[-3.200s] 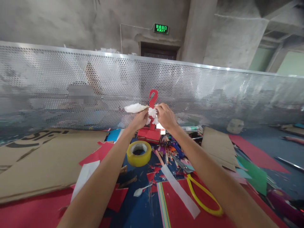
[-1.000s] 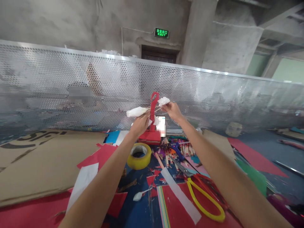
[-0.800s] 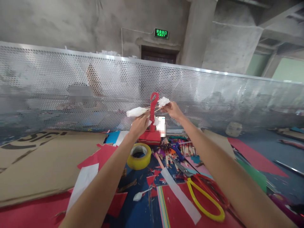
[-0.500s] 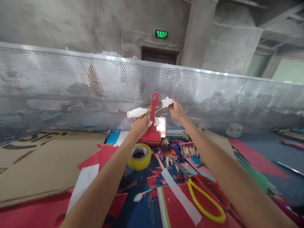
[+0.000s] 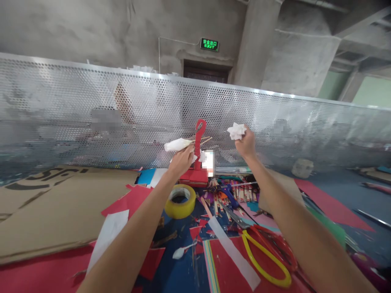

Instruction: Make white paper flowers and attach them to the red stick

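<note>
My left hand (image 5: pixel 182 160) is closed beside a red paper stand (image 5: pixel 198 140) with a looped top. It seems to grip thin wooden sticks (image 5: pixel 205 141); its fingertips are partly hidden. A long white paper bud (image 5: pixel 177 144) lies above this hand, in line with the sticks, whose bare ends point right past the stand. Off to the right, my right hand (image 5: pixel 247 143) pinches a white, many-pointed paper flower (image 5: pixel 236 131), held up apart from the sticks. Small white petals show low around the stand's upright, above its red base (image 5: pixel 194 176).
Below my arms lie yellow tape (image 5: pixel 180 202), a blue glue gun (image 5: pixel 229 195), scissors (image 5: pixel 265 260) with yellow and red handles, and a white paper strip (image 5: pixel 233 252). Cardboard (image 5: pixel 55 207) covers the left side. A perforated metal screen (image 5: pixel 146 106) rises behind.
My right hand has moved right with the white flower, away from the stick ends, which now show bare. My left hand stays by the red stand.
</note>
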A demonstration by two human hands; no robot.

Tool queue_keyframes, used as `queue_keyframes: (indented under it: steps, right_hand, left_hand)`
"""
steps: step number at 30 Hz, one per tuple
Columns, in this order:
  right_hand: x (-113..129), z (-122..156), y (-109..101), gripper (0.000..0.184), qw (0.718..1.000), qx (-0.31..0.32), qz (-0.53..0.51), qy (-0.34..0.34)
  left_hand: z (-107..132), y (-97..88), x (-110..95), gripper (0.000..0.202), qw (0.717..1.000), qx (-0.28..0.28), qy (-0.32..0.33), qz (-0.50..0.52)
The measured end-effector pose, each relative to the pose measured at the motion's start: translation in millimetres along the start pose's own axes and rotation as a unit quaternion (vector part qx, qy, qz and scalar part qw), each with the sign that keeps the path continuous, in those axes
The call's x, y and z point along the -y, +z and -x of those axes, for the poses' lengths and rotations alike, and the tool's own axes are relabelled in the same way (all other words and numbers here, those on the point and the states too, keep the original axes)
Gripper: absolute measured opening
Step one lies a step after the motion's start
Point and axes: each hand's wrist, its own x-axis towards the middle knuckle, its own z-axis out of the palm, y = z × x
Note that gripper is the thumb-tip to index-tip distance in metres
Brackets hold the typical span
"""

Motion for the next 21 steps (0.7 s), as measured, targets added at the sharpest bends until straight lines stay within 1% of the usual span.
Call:
queue_keyframes:
  steps: [1,3,7,10,13,15,18,21]
  right_hand:
    - [4,2,-5,0.014,1.0,-0.003,0.022,-0.009]
    - [16,5,-14,0.013,0.998,-0.016,0.052,-0.039]
    - [46,8,-26,0.014,0.989,0.029,0.064,-0.132]
    - [64,7,-33,0.015,0.981,0.043,0.057,-0.181]
    - [70,2,-37,0.017,0.976,0.025,0.038,-0.211]
    - [70,0,-37,0.016,0.974,-0.001,0.021,-0.227]
    - [69,0,-38,0.021,0.972,-0.039,0.004,-0.232]
    - [71,0,-42,0.022,0.971,-0.043,0.006,-0.237]
  left_hand:
    - [-1,0.3,-1,0.046,1.0,0.001,-0.003,0.0]
    - [-3,1.4,-4,0.044,1.0,0.001,-0.01,-0.002]
    - [-8,4.3,-8,0.043,0.999,0.005,-0.032,-0.014]
    - [-11,4.3,-10,0.044,0.999,0.015,-0.045,-0.017]
    - [-12,2.6,-10,0.046,0.998,0.026,-0.055,-0.017]
    - [-12,1.5,-11,0.046,0.997,0.031,-0.07,-0.017]
    - [-12,0.3,-12,0.045,0.996,0.037,-0.083,-0.017]
    - [-12,-1.0,-12,0.045,0.996,0.038,-0.078,-0.015]
